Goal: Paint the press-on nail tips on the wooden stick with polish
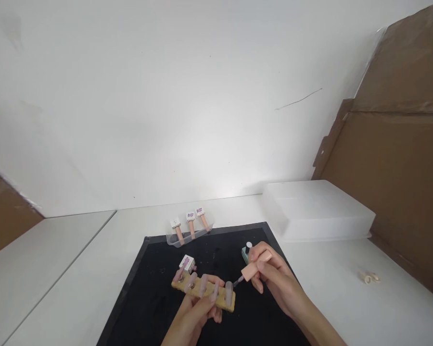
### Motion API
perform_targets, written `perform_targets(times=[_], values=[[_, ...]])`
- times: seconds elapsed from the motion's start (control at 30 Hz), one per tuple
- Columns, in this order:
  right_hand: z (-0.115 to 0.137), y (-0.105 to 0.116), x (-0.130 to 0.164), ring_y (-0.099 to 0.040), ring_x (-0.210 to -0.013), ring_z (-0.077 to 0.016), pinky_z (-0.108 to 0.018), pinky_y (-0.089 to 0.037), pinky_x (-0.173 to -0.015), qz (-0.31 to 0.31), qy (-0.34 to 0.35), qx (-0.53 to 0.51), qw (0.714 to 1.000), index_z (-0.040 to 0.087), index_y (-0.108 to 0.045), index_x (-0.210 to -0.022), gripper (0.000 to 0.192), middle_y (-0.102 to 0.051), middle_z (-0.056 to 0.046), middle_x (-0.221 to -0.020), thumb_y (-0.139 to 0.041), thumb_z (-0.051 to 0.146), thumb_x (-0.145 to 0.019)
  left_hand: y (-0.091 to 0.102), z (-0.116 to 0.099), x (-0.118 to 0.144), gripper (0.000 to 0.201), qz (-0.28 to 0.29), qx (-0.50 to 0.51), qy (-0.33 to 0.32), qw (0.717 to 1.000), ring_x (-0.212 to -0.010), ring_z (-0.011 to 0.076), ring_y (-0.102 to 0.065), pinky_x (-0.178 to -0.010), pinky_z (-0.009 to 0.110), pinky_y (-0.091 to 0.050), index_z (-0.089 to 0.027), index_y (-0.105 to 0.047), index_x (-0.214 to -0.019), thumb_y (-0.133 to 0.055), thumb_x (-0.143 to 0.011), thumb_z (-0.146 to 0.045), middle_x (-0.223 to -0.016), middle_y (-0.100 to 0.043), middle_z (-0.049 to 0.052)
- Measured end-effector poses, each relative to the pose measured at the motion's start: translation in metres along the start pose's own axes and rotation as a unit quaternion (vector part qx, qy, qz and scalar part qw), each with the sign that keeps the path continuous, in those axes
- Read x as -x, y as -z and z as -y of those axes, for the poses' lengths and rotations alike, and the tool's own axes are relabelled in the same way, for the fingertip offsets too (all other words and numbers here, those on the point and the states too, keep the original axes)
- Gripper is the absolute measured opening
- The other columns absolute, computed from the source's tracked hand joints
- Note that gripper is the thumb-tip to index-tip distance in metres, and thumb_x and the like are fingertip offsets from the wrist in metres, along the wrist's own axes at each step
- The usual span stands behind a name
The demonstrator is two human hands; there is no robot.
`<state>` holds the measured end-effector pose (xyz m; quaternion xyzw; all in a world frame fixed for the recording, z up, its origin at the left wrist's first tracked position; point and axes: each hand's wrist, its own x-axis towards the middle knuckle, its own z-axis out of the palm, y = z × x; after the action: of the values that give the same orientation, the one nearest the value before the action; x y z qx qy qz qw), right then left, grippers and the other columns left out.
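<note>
Yellow stand (221, 304), over the black mat (140, 293) in the head view, is pinched by the left hand (197, 310); it seems light and stiff, safest held by its edges, away from the pale nails (229, 291). The right hand (276, 273) pinches the peach brush cap (250, 271) near them.

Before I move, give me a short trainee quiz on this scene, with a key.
1. What does the left hand hold?
2. How many peach-capped white bottles rest on the shallow, clear plastic tray?
3. True or false: the right hand grips a peach-coloured, block-shaped cap with a small brush.

Key: 1. A yellow, bar-shaped stand bearing pale nail-shaped tips. 2. Three. 3. True.
</note>
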<state>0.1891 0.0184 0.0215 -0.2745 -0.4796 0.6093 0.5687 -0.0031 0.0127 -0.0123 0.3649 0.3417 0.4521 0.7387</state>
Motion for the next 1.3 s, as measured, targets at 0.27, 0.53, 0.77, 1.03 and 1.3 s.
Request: perform_targets(times=[0.27, 0.53, 0.77, 1.03, 1.3], values=[[-0.002, -0.002, 0.001, -0.039, -0.045, -0.0065, -0.022, -0.03, -0.048, 0.055, -0.02, 0.006, 0.998, 0.017, -0.056, -0.081, 0.021, -0.054, 0.003, -0.063, -0.061, 0.038, -0.083, 0.0, -0.001, -0.002, 0.036, 0.011, 0.0, 0.001, 1.0, -0.043, 0.0089, -0.046, -0.052, 0.025, -0.038, -0.016, -0.064, -0.082, -0.075, -0.06, -0.043, -0.043, -0.047, -0.006], [-0.002, -0.001, -0.001, -0.039, -0.044, -0.0073, -0.023, -0.03, -0.047, -0.022, -0.025, 0.003, 0.999, 0.018, -0.055, -0.079, 0.021, -0.051, 0.004, -0.059, -0.06, 0.038, -0.083, 0.002, -0.001, 0.0, 0.037, 0.01, -0.006, 0.003, 1.0, -0.045, 0.0098, -0.046, -0.053, 0.026, -0.038, -0.015, -0.065, -0.083, -0.075, -0.06, -0.043, -0.044, -0.045, -0.006], [-0.002, -0.002, 0.0, -0.04, -0.043, -0.0075, -0.023, -0.031, -0.045, 0.012, -0.053, 0.013, 0.998, 0.015, -0.061, -0.079, 0.025, -0.06, -0.001, -0.061, -0.066, 0.04, -0.077, -0.003, -0.004, 0.001, 0.037, -0.007, 0.002, 0.0, 1.0, -0.043, 0.0093, -0.045, -0.051, 0.026, -0.037, -0.015, -0.065, -0.082, -0.075, -0.06, -0.043, -0.043, -0.046, -0.006], [-0.007, 0.0, 0.0, -0.042, -0.042, -0.0074, -0.022, -0.032, -0.044, 0.029, -0.052, 0.025, 0.998, 0.016, -0.066, -0.082, 0.021, -0.059, 0.001, -0.059, -0.069, 0.036, -0.075, -0.002, -0.003, -0.001, 0.04, -0.009, 0.036, 0.001, 0.999, -0.043, 0.0094, -0.046, -0.052, 0.027, -0.037, -0.015, -0.064, -0.083, -0.077, -0.057, -0.043, -0.043, -0.047, -0.006], [-0.002, -0.005, -0.001, -0.044, -0.049, -0.0093, -0.022, -0.034, -0.044, 0.042, -0.021, 0.028, 0.998, 0.023, -0.074, -0.083, 0.014, -0.059, -0.001, -0.067, -0.073, 0.028, -0.07, -0.005, -0.012, 0.002, 0.041, -0.019, 0.056, -0.002, 0.998, -0.044, 0.0094, -0.046, -0.053, 0.028, -0.037, -0.015, -0.064, -0.087, -0.077, -0.059, -0.042, -0.045, -0.049, -0.005]])
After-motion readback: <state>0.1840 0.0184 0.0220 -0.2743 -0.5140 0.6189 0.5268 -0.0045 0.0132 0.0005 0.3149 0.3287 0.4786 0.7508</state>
